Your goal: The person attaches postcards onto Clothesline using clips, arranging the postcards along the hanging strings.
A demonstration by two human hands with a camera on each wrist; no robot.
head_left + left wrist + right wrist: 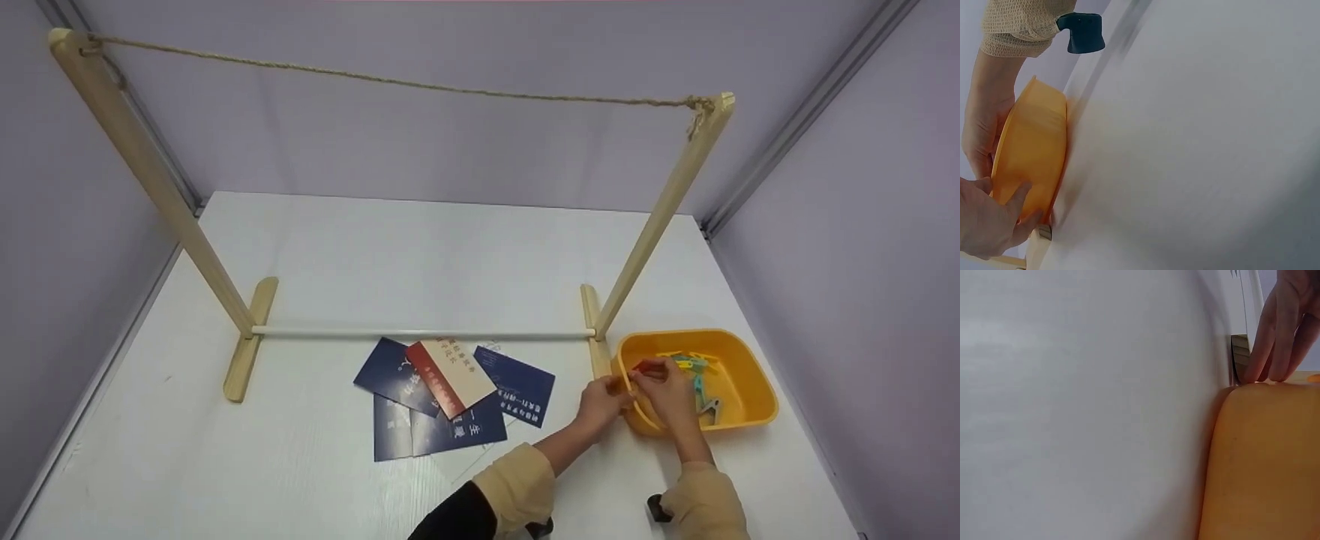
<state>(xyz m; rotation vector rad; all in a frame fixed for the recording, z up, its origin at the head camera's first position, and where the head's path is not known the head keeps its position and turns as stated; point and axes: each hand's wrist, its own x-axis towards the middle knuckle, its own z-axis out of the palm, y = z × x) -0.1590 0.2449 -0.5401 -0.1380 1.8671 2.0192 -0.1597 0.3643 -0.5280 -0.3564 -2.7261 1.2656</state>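
Note:
At the left end of a yellow plastic basin (750, 409), my left hand (602, 405) holds the wall, its fingers (1018, 198) spread on the outside and its thumb at the rim. My right hand (670, 390) reaches over the near rim and pinches a small red clothespin (643, 367), mostly hidden by the fingers. Green, yellow and teal clothespins (691, 363) lie in the basin beyond that hand. A grey clothespin (710, 409) is close to its wrist. In the right wrist view, left-hand fingers (1283, 340) touch the basin's edge.
Left of the hands lie several dark blue cards (459, 433), with a cream and red card (454, 375) on top. Behind them stands a wooden frame with a left post (161, 187), a right post (664, 214), a low white bar (420, 334) and a twine line (390, 80) strung across.

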